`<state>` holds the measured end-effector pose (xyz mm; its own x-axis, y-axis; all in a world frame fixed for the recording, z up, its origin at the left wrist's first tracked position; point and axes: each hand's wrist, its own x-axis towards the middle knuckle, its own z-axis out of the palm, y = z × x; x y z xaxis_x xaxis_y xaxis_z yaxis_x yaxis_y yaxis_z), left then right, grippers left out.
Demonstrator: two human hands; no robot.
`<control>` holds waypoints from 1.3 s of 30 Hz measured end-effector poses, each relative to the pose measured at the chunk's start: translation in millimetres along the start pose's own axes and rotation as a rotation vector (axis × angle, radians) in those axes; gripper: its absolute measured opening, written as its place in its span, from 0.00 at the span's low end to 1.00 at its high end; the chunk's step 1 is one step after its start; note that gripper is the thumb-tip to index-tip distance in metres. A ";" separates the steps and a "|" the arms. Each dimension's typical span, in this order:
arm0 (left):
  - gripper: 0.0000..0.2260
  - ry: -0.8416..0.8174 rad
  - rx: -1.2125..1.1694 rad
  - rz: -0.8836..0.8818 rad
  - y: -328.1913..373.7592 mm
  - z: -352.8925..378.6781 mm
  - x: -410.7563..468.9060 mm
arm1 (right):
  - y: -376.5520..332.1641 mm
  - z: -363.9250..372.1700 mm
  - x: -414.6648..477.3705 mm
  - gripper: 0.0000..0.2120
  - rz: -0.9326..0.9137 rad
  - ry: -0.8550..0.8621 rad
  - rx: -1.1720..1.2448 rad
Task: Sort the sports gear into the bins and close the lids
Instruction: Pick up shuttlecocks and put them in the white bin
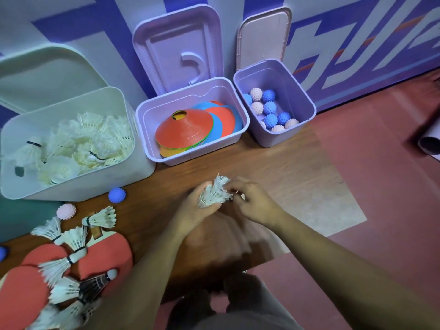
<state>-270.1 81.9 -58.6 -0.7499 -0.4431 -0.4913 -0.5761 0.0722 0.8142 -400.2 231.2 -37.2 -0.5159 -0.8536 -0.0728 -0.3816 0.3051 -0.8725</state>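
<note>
Holding a bunch of shuttlecocks (215,194) between both hands, the person has it over the middle of the wooden surface (273,167), just near of the row of three bins. The left hand (195,210) curls round the cork ends from the left. The right hand (253,202) meets the feather side from the right, fingers bent and seemingly pinching the skirts, though blur hides the exact hold. The bunch lies with its corks toward the near left and its feathers fanning to the far right.

The white bin (78,186), already heaped with shuttlecocks, stands to the far left of the hands, well apart from them, with its lid (47,72) tipped back. So the bunch likely has to travel left and away, past the cone bin (166,160), which sits directly far of the hands. The left hand is on the nearer side, and it already has the corks, so I judge it the better carrier. The ball bin (307,108) at far right plays no part here.

More loose shuttlecocks (100,219) lie at the near left over red paddles (104,256), beside a blue spiky ball (117,195) and a pink one (66,211). All three lids are up, so sorting is unfinished.
</note>
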 end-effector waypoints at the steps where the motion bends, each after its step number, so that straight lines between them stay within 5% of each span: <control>1: 0.25 0.022 0.002 -0.003 1.1 -0.5 0.1 | -0.2 -0.5 2.5 0.14 0.086 0.047 0.126; 3: 0.21 0.057 -0.009 0.000 2.8 -2.1 -0.3 | 9.5 1.2 6.5 0.11 0.290 0.221 0.316; 5: 0.22 0.085 -0.020 0.001 1.8 -3.9 -1.4 | 32.8 4.3 7.7 0.22 0.498 0.333 0.188; 8: 0.22 0.130 -0.073 -0.032 -1.0 -4.1 -6.1 | 61.9 15.2 3.6 0.40 0.628 0.116 -0.289; 10: 0.21 0.156 -0.100 -0.047 -0.8 -4.9 -12.1 | 70.5 25.0 2.5 0.39 0.657 0.009 -0.348; 14: 0.21 0.189 -0.124 -0.085 -11.7 -15.8 -26.1 | 78.1 35.0 7.7 0.15 0.565 0.018 -0.320; 19: 0.21 0.255 -0.080 -0.103 -20.3 -43.3 -47.8 | 34.8 29.4 12.8 0.01 0.366 0.099 -0.053; 25: 0.22 0.360 -0.081 -0.079 -18.5 -93.4 -76.7 | -65.8 35.9 42.3 0.08 -0.036 0.123 0.025; 28: 0.20 0.400 -0.071 -0.014 -13.5 -123.8 -96.3 | -115.4 55.0 53.7 0.09 -0.195 0.005 -0.083; 33: 0.23 0.415 -0.015 0.079 -12.1 -183.2 -118.8 | -181.1 98.9 74.0 0.10 -0.148 -0.165 0.040; 39: 0.27 0.462 0.113 0.184 -13.1 -272.0 -124.6 | -246.9 158.2 103.5 0.05 0.002 -0.054 0.290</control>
<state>-80.7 -107.0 76.1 -0.6348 -0.7611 -0.1337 -0.4987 0.2713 0.8232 -238.1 0.7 94.2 -0.4716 -0.8769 -0.0934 -0.1417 0.1800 -0.9734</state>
